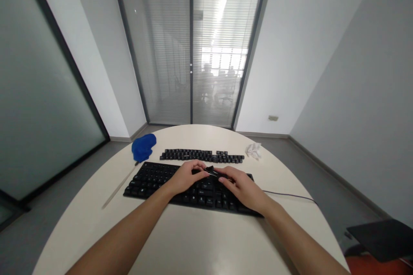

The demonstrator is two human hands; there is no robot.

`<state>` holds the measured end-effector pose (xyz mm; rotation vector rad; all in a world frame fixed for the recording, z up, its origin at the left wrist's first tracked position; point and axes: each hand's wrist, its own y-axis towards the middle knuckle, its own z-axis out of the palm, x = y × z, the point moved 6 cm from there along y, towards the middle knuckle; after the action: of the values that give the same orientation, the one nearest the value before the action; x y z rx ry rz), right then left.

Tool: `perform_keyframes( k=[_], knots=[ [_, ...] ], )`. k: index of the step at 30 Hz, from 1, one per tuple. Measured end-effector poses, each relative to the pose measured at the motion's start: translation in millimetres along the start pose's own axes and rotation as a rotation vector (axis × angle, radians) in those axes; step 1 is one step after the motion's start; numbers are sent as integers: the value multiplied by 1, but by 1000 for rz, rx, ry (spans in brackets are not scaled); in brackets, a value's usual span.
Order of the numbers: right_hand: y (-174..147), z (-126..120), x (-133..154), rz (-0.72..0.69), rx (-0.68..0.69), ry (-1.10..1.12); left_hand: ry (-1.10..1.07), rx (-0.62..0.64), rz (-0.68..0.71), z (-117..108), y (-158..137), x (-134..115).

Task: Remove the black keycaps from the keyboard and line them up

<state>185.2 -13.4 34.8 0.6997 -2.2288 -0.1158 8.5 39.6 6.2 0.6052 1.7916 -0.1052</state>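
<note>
A black keyboard point(200, 197) lies at a slight slant on the round table, with keys in place across the parts that show. Above its upper middle, my left hand point(189, 176) and my right hand point(240, 184) meet with their fingertips close together. Between them is a small black piece point(211, 171) with shiny edges, pinched from both sides; its exact kind is too small to make out. My fingers and wrists cover part of the keyboard. Just behind it, loose black keycaps point(187, 154) are laid out in rows.
A blue cloth point(143, 147) lies at the left, beside a thin brush point(121, 184) with a pale handle and dark tip. Crumpled white tissue point(254, 151) sits at the right. The keyboard's cable point(290, 194) runs over the right edge of the table point(193, 245).
</note>
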Motion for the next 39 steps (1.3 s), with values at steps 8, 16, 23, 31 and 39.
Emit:
perform_keyframes(
  k=[8,16,23,31,39],
  knots=[
    [3,15,7,-74,-51,-16,-136,-20,-73,-3,1,13],
    [3,17,5,-62,-109,-22,-114,-1,-53,0,2,5],
    [3,8,-1,-22,-170,-54,-38,-14,-41,-1,2,3],
    [-1,-21,-7,98,-273,-87,111,56,2,3,-2,-10],
    [1,3,11,-85,-113,-65,334,154,144,13,-7,-15]
  ],
)
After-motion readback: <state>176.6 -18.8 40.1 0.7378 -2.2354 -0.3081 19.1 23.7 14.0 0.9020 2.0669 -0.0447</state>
